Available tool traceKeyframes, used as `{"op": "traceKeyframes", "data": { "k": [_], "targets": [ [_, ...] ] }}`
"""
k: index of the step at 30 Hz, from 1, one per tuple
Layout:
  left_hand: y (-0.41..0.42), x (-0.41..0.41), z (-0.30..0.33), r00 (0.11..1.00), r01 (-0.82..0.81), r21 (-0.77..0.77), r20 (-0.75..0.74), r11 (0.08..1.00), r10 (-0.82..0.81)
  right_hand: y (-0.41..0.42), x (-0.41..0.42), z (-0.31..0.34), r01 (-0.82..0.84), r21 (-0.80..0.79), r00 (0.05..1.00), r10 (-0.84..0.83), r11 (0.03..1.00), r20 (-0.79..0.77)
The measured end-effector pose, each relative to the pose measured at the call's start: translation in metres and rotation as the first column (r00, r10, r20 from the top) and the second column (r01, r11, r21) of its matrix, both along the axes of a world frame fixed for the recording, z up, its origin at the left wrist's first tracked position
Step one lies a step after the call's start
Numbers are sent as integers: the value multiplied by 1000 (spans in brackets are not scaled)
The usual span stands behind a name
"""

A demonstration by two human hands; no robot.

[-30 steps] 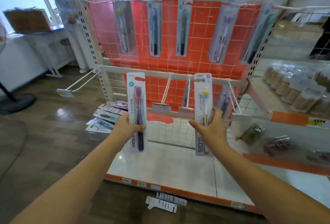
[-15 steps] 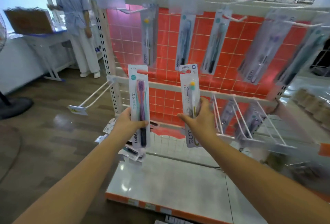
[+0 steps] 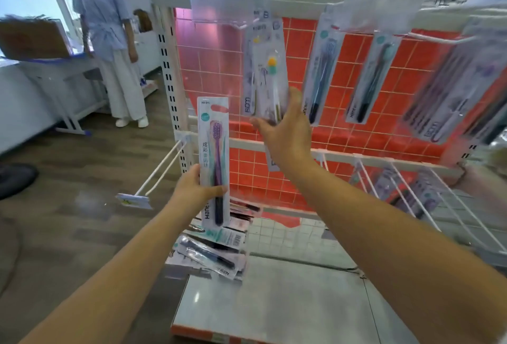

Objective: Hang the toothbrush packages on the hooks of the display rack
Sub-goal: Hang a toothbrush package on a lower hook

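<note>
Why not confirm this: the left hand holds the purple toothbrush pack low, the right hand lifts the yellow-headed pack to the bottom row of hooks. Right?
Not quite. The head view shows the right hand lifting the yellow-headed pack toward the top row of hooks, beside packs already hanging there, not the bottom row. The left hand does hold the purple pack low.

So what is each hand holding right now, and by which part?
Left hand grips the purple toothbrush package by its lower part. Right hand holds the yellow-headed toothbrush package by its bottom end.
</note>
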State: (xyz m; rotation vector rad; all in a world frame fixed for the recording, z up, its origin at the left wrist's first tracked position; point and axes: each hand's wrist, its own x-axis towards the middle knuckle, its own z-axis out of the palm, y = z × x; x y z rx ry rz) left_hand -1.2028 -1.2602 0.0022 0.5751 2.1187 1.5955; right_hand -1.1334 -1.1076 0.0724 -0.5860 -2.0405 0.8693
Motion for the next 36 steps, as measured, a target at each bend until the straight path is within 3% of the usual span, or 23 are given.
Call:
{"op": "traceKeyframes", "data": {
  "k": [4, 8, 14, 20, 25, 36],
  "targets": [
    [4, -19, -1, 999, 25, 9, 24, 1000, -25, -7, -17, 3, -12, 10, 999, 13, 1000, -51],
    [8, -29, -2, 999, 36, 32, 35, 999, -37, -15, -27, 0, -28, 109, 999, 31, 994, -20],
    [13, -35, -1, 995, 92, 51, 38, 994, -94, -6, -45, -2, 8, 96, 1000, -8, 995, 8],
    [16, -40, -2, 994, 108, 2, 31, 994, -108, 29, -86, 19, 95, 105, 973, -114, 990, 199],
    [22, -41, 3, 994, 104, -12, 19, 995, -104, 53, -109, 42, 192, 316, 847, -320, 929, 424],
    [14, -35, 5, 995, 86, 30, 45, 996, -87, 48, -111, 46, 146, 446, 745, -394, 883, 537]
  ]
}}
